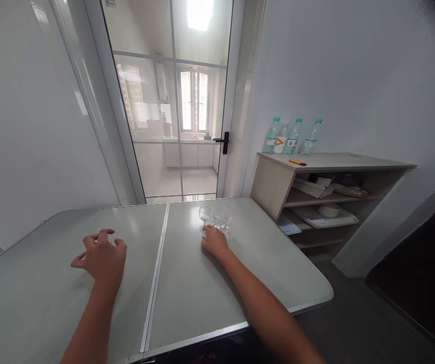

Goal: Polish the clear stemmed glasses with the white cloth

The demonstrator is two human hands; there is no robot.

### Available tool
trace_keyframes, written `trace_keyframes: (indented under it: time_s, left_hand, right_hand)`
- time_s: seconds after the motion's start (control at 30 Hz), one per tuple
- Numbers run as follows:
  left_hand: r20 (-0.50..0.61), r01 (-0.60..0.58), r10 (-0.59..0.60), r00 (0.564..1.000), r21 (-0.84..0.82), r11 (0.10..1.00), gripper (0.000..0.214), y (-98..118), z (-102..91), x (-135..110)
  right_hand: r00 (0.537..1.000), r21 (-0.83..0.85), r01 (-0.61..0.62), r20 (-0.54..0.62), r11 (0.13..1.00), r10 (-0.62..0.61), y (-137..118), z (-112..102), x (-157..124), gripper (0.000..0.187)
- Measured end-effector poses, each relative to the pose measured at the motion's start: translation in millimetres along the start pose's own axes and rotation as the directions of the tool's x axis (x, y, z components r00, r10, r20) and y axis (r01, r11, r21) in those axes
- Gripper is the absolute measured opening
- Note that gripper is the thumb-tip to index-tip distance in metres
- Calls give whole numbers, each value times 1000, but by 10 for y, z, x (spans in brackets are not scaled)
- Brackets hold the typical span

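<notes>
My right hand point(215, 241) reaches over the right half of the table, its fingers closed at the low stem of a small clear wine glass point(204, 213). The glass stands upright, and my fingers partly hide its foot. Close to its right are two more clear stemmed glasses, one wine glass point(216, 214) just behind my hand and another wine glass point(227, 218) at the end. My left hand point(102, 255) hovers over the left half with fingers bent and spread apart. Nothing shows in its grasp, though faint clear edges appear behind the fingertips.
The pale table point(187, 298) has a metal seam down its middle. Beyond it stands a glass door point(198, 172) with a black handle point(225, 143). At right, a wooden shelf unit point(272, 184) carries several plastic bottles point(292, 139) and a red-yellow item point(297, 162).
</notes>
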State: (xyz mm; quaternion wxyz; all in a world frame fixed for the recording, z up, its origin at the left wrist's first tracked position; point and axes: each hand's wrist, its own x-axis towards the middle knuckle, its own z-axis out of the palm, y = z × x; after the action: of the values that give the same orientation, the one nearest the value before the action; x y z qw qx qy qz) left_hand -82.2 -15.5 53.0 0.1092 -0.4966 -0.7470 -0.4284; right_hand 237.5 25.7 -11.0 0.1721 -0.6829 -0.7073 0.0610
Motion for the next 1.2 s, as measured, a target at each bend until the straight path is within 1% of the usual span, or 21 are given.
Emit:
trace_keyframes:
  time_s: [0.1, 0.13, 0.3, 0.37, 0.43, 0.5, 0.53, 0.57, 0.67, 0.7, 0.73, 0.8, 0.83, 0.87, 0.9, 0.93, 1.0, 1.03, 1.07, 1.1, 1.2]
  left_hand:
    - [-104, -94, 102, 989, 78, 993, 30, -27, 69, -19]
    - [-107, -132, 141, 984, 81, 988, 29, -24, 91, -23]
    - [-159, -315, 314, 936, 19, 949, 23, 84, 170, -69]
    - [-171, -409, 391, 905, -92, 908, 19, 151, 201, -121]
    - [-176, -494, 463, 869, -260, 829, 16, 226, 231, -206]
    - [-173, -542, 525, 833, -440, 716, 14, 304, 259, -325]
    - [-166, -546, 550, 818, -525, 653, 14, 342, 274, -392]
    - [-156, -539, 575, 803, -602, 589, 14, 377, 293, -461]
    - [-116, -457, 616, 779, -778, 431, 11, 461, 373, -638]
    - [-94, -415, 605, 790, -809, 417, 5, 481, 406, -679]
    - [-70, -365, 571, 818, -831, 421, 9, 498, 440, -708]
    - [-3, -219, 439, 898, -870, 442, 42, 522, 500, -739]
    - [61, -114, 367, 928, -891, 439, 55, 530, 523, -747]
    - [155, 9, 313, 937, -907, 422, 63, 536, 542, -754]
    - [272, 144, 288, 918, -906, 398, 63, 541, 555, -762]
    - [395, 275, 292, 871, -885, 376, 60, 544, 564, -773]
    - [579, 467, 341, 741, -808, 359, 54, 552, 573, -802]
    - [621, 513, 352, 701, -781, 357, 54, 557, 575, -816]
    - [636, 534, 346, 690, -770, 350, 54, 562, 576, -827]
    - [631, 538, 324, 705, -773, 336, 55, 566, 575, -833]
    - [546, 484, 214, 810, -828, 282, 55, 553, 573, -806]
  right_hand:
    - [998, 5, -26, -51, 1000, 26, -71, -75, -47, 25]
    - [998, 20, -18, -67, 1000, 20, -96, -98, -63, 22]
    - [987, 172, 148, -91, 974, -134, -229, -111, -151, 27]
    - [968, 359, 251, -95, 899, -232, -300, -59, -193, 33]
    - [938, 578, 327, -104, 747, -331, -380, 11, -240, 43]
    - [906, 703, 334, -57, 628, -418, -454, 84, -287, 64]
    - [896, 733, 314, -19, 604, -443, -485, 117, -308, 68]
    - [893, 755, 288, 11, 590, -450, -509, 148, -325, 64]
    - [885, 783, 257, 45, 566, -464, -542, 217, -348, 28]
    - [879, 787, 261, 45, 558, -475, -541, 234, -346, 21]
    - [876, 789, 267, 40, 553, -480, -536, 248, -339, 20]
    - [884, 791, 267, 27, 551, -467, -522, 270, -321, 22]
    - [893, 790, 264, 18, 554, -450, -514, 276, -313, 22]
    - [900, 786, 262, 10, 560, -435, -507, 277, -307, 22]
    - [905, 777, 262, 9, 573, -426, -501, 273, -304, 22]
    - [905, 763, 262, 18, 591, -424, -495, 264, -304, 21]
    - [892, 735, 279, 40, 618, -450, -484, 230, -309, 19]
    - [880, 724, 301, 40, 621, -474, -479, 206, -312, 19]
    - [864, 718, 329, 34, 613, -503, -474, 180, -313, 21]
    - [846, 722, 353, 25, 595, -532, -469, 152, -313, 23]
    - [821, 743, 367, 24, 560, -570, -450, 78, -294, 29]
